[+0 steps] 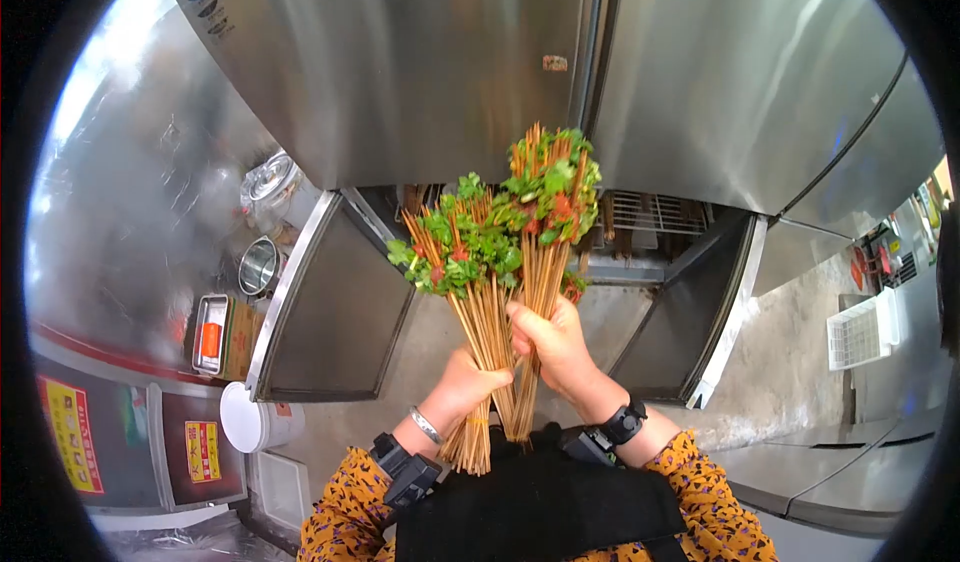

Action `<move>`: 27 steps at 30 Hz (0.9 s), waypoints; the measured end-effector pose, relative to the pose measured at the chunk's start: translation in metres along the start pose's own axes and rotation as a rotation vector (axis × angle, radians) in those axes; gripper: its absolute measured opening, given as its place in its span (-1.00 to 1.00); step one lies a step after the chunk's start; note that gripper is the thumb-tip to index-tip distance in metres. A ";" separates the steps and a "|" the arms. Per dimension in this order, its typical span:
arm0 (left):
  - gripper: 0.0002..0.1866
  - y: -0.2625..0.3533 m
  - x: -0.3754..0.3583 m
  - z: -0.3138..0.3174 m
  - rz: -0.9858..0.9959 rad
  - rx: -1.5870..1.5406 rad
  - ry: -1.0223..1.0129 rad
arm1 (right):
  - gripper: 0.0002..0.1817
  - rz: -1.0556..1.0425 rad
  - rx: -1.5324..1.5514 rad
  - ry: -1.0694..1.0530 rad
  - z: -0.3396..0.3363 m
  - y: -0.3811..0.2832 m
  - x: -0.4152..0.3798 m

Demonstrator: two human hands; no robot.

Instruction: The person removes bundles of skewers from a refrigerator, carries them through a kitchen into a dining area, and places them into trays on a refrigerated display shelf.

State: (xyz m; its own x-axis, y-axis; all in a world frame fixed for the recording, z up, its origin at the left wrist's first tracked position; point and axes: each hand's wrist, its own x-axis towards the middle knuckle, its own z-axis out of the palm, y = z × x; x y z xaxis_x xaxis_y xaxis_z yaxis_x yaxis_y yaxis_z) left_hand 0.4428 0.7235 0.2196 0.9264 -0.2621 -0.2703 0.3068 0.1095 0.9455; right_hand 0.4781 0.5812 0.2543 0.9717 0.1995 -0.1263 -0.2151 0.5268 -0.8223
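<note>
My left hand [468, 384] is closed round a bundle of thin wooden skewers [480, 327], tilted to the left, with green leaves and some red pieces at its upper end. A rubber band seems to circle its lower part. My right hand [552, 342] grips a second bundle of leafy skewers [545, 267], which stands higher and leans slightly right. Both bundles touch each other in front of the black apron [540, 507]. The fingers wrapped behind the sticks are partly hidden.
A steel refrigerator [420, 72] stands ahead, its lower left door [335, 302] and lower right door [690, 312] swung open around a wire shelf [655, 212]. A white bucket [245, 417] is at left, a white basket [860, 332] at right.
</note>
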 end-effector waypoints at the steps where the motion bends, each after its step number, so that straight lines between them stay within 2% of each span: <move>1: -0.69 -0.002 0.000 -0.001 -0.028 0.020 0.013 | -0.87 0.003 -0.039 -0.007 -0.003 0.005 0.000; 8: -0.74 -0.010 0.001 -0.006 -0.062 0.063 0.030 | -0.69 -0.006 -0.094 -0.034 -0.011 0.015 -0.011; 11: -0.62 -0.004 0.000 -0.005 -0.140 0.032 0.022 | -0.67 -0.056 -0.132 0.055 -0.018 0.024 -0.013; 13: -0.50 0.000 0.001 -0.002 0.007 -0.024 -0.023 | -0.62 0.027 -0.135 0.016 -0.022 0.024 -0.012; 17: -0.44 0.004 0.000 -0.001 -0.102 0.011 -0.008 | -0.61 0.048 -0.118 0.020 -0.021 0.022 -0.012; 20: -0.46 0.002 0.000 -0.001 -0.099 -0.054 -0.005 | -0.62 0.072 -0.157 -0.015 -0.021 0.018 -0.013; 25: -0.43 -0.001 0.003 -0.006 -0.150 0.010 -0.003 | -0.66 0.048 -0.178 -0.024 -0.029 0.027 -0.009; 27: -0.42 -0.001 0.004 -0.003 -0.099 -0.011 -0.006 | -0.65 0.051 -0.224 -0.037 -0.036 0.032 -0.006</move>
State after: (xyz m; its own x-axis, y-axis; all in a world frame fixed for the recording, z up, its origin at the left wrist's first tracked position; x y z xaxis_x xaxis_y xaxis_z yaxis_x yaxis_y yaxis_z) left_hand 0.4468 0.7253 0.2174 0.8900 -0.2779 -0.3615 0.3995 0.0931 0.9120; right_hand 0.4685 0.5675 0.2088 0.9551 0.2533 -0.1537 -0.2327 0.3199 -0.9184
